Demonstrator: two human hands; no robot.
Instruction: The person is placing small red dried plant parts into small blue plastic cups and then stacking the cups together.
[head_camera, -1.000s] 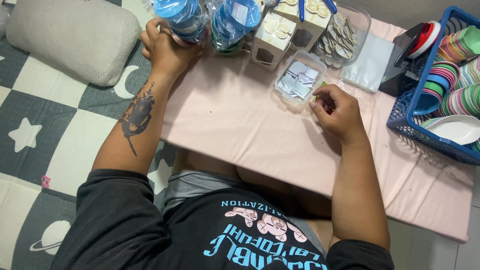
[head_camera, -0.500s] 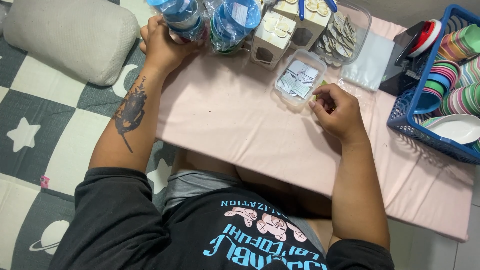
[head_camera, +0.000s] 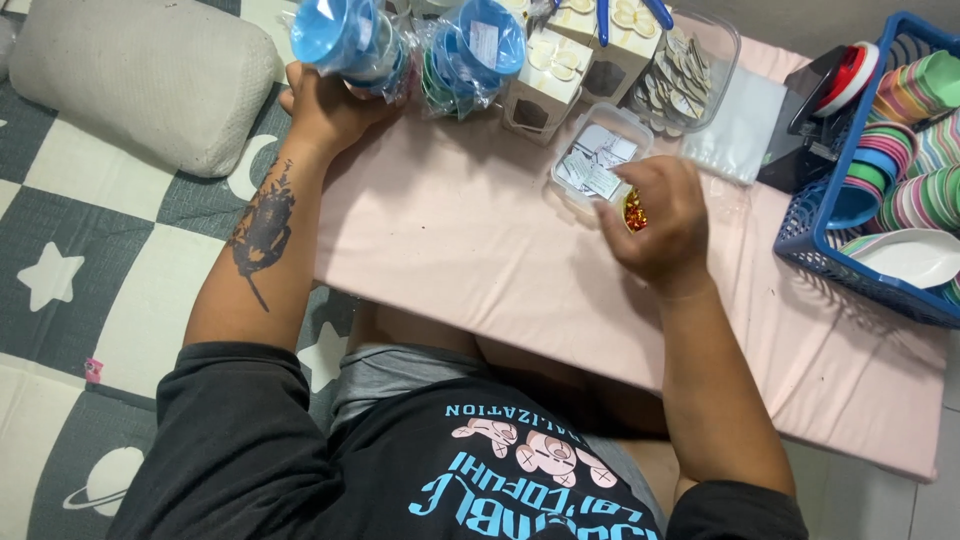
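Head view, seated worker at a low pink table (head_camera: 480, 250). I read the right hand (head_camera: 655, 225) as pinched shut on a small red-and-gold glittery piece (head_camera: 635, 212) — fingers curled in, the piece showing at the thumb side, its exact shape too small for me to tell. The hand hovers just at the near edge of a small clear plastic box (head_camera: 598, 160), which I take as my landmark. The box is lidless, thin-walled and rectangular with rounded corners, and holds flat pale paper tags.

The left hand (head_camera: 330, 105), well to the left of the box, is closed around a crinkly clear bag of blue plastic cups (head_camera: 345, 40); a second such bag (head_camera: 470, 50) lies between that hand and the box.

Behind the box stand cream cardboard cartons (head_camera: 560, 65) with cut-out windows, and to their right a larger clear tub (head_camera: 700, 65) of flat pale discs. Right of the box lies a stack of limp clear plastic bags (head_camera: 740, 125); farther right, a blue lattice basket (head_camera: 830, 230) holds glossy striped bowls in mixed colours.

Progress, as I judge it: materials are laid out and sorted, one bag of cups is in hand, one decorative piece is picked — nothing assembled or finished lies on the table's matte pink surface, so the bulk of the work appears to remain.
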